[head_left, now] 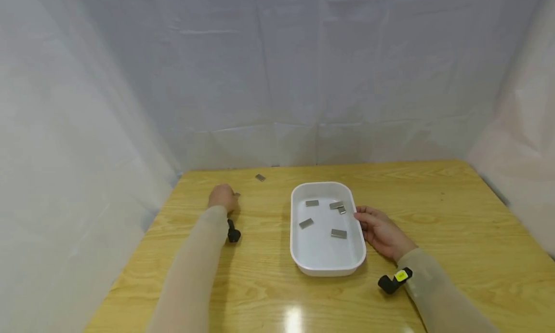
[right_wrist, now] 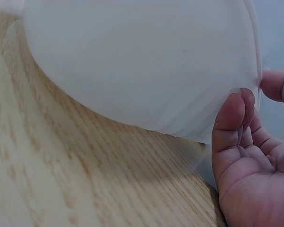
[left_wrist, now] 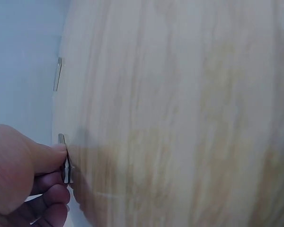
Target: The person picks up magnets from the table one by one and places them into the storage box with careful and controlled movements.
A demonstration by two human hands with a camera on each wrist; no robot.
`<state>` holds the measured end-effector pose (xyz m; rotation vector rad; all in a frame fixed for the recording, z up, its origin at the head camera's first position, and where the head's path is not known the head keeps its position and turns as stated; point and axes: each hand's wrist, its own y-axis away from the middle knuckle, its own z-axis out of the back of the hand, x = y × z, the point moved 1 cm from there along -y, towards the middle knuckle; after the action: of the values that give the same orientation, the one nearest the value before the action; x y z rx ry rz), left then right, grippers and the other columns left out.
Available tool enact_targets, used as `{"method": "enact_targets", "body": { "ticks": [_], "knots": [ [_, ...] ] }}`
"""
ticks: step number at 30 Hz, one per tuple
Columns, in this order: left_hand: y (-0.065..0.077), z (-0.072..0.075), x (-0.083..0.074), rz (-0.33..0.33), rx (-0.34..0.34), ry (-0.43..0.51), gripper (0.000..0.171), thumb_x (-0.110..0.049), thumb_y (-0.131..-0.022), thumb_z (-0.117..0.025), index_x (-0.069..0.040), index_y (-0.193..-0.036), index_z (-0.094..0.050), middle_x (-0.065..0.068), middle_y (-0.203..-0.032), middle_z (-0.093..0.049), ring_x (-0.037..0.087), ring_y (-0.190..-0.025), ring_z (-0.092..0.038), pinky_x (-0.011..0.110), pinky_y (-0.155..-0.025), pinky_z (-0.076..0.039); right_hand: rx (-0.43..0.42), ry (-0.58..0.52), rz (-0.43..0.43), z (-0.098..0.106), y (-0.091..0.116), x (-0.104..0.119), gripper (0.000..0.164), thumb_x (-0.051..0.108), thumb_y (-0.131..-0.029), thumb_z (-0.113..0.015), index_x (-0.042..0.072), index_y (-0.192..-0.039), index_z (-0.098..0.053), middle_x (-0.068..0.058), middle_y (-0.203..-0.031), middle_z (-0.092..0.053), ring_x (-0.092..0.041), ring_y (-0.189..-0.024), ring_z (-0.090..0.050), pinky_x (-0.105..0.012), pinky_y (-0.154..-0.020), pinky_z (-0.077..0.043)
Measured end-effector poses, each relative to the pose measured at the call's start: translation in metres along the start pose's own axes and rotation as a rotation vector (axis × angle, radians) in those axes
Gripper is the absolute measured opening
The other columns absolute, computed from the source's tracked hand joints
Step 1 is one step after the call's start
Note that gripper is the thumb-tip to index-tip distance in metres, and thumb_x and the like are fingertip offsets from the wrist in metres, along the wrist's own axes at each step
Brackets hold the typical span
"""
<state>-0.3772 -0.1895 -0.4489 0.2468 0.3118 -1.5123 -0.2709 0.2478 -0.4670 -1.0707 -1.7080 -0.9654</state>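
At the table's far left my left hand (head_left: 222, 197) pinches a small flat silver metal piece (left_wrist: 65, 163) between thumb and fingers, low over the wood. Another such metal piece (head_left: 260, 177) lies behind it near the back edge. A white rectangular tray (head_left: 328, 269) stands right of the middle, with several similar metal pieces (head_left: 339, 233) scattered on its bottom. My right hand (head_left: 383, 234) holds the tray's right side, thumb at the rim and fingers curled against the outer wall. In the right wrist view the tray's wall (right_wrist: 132, 61) fills much of the picture.
The wooden table (head_left: 446, 217) reaches back to a pale sheet (head_left: 286, 82) hung behind it. More sheeting hangs along the left (head_left: 86, 154) and right sides. Dark wrist cameras (head_left: 234, 234) are worn on both sleeves.
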Motion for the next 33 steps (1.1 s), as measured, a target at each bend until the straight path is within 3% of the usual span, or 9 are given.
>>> {"method": "enact_targets", "body": {
  "ticks": [6,14,21,33],
  "knots": [
    [0.005,-0.004,-0.01,0.031,0.023,0.058,0.032,-0.02,-0.095,-0.06,-0.004,-0.071,-0.072,0.008,-0.069,-0.068,0.024,-0.064,-0.058,0.038,-0.064,-0.048,0.003,-0.008,0.02,0.001,-0.001,0.0,0.037,0.015,-0.098,-0.057,-0.003,-0.125,-0.041,-0.007,-0.112,-0.058,-0.015,-0.1,-0.058,-0.028,-0.085,-0.05],
    [0.015,-0.01,-0.027,-0.006,-0.003,0.028,0.035,-0.022,-0.095,-0.062,-0.004,-0.066,-0.07,0.007,-0.064,-0.067,0.02,-0.058,-0.058,0.039,-0.067,-0.052,0.004,-0.007,0.014,0.003,-0.004,-0.001,0.042,0.016,-0.098,-0.057,-0.004,-0.129,-0.038,-0.01,-0.114,-0.057,-0.016,-0.099,-0.058,-0.029,-0.083,-0.051],
    [0.03,-0.017,-0.044,-0.057,0.006,-0.003,0.027,-0.023,-0.094,-0.064,-0.005,-0.077,-0.074,0.008,-0.082,-0.07,0.025,-0.077,-0.066,0.042,-0.076,-0.054,0.011,-0.004,0.006,0.004,-0.005,-0.004,0.043,0.017,-0.098,-0.057,-0.004,-0.13,-0.037,-0.009,-0.114,-0.056,-0.016,-0.099,-0.058,-0.029,-0.083,-0.051],
    [0.051,-0.031,-0.076,-0.121,0.019,-0.014,0.02,-0.023,-0.094,-0.064,-0.007,-0.082,-0.07,0.005,-0.081,-0.065,0.022,-0.073,-0.062,0.039,-0.072,-0.053,0.01,0.005,0.012,0.007,-0.011,-0.003,0.041,0.018,-0.098,-0.057,-0.003,-0.128,-0.039,-0.01,-0.116,-0.056,-0.016,-0.099,-0.057,-0.029,-0.083,-0.051]
  ]
}}
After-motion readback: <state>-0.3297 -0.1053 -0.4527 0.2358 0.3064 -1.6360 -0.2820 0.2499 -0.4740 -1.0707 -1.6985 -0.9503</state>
